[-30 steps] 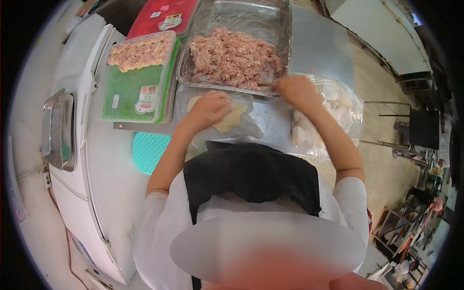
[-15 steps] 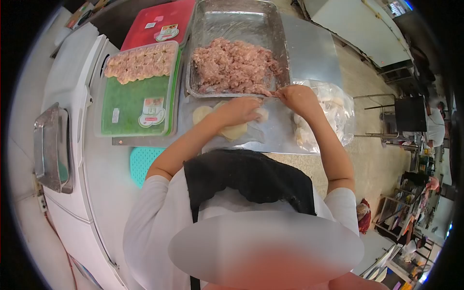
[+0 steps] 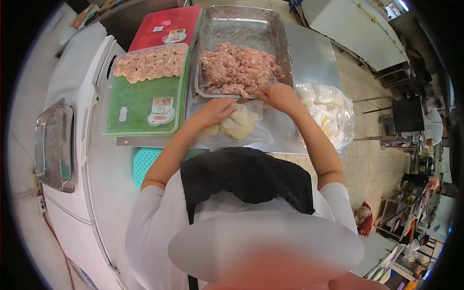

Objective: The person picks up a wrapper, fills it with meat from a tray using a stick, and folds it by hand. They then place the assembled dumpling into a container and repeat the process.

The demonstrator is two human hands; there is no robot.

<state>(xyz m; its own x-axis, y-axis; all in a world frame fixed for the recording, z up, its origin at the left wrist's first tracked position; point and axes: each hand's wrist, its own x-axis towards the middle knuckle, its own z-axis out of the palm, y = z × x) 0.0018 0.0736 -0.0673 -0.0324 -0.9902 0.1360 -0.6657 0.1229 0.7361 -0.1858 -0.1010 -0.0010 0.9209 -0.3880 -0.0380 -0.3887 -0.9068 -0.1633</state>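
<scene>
Over the near edge of the big metal tray [image 3: 241, 21], my right hand [image 3: 280, 98] is bent down with its fingers drawn in narrow, close to the pink minced meat [image 3: 241, 67]; I can't tell whether anything is pinched between them. The meat lies in a rough heap across the near part of that tray, while the far part shows bare, smeared metal. Just beside it, on my left, my left hand [image 3: 216, 113] curls over the thin pale wrappers [image 3: 238, 126], its fingertips at their far side; I can't make out whether it has hold of one or only rests there. The wrappers lie overlapping on clear plastic sheeting [image 3: 263, 137], between the tray and the black apron [image 3: 246, 174] I have on. To my right, a clear plastic bag [image 3: 328, 113] with pale contents sits on the metal table [image 3: 314, 55], near my right forearm. To my left is a flat container [image 3: 130, 106], green under its clear upper part, with close-set rows of pale, meaty pieces [image 3: 152, 63] along its far side. Beyond it lies a red-lidded container [image 3: 162, 24] with a label. Nearer my left arm, a turquoise perforated item [image 3: 145, 164] shows partly from under the table's edge, and farther left some metal pans [image 3: 54, 145] are beside a white appliance [image 3: 104, 193].
</scene>
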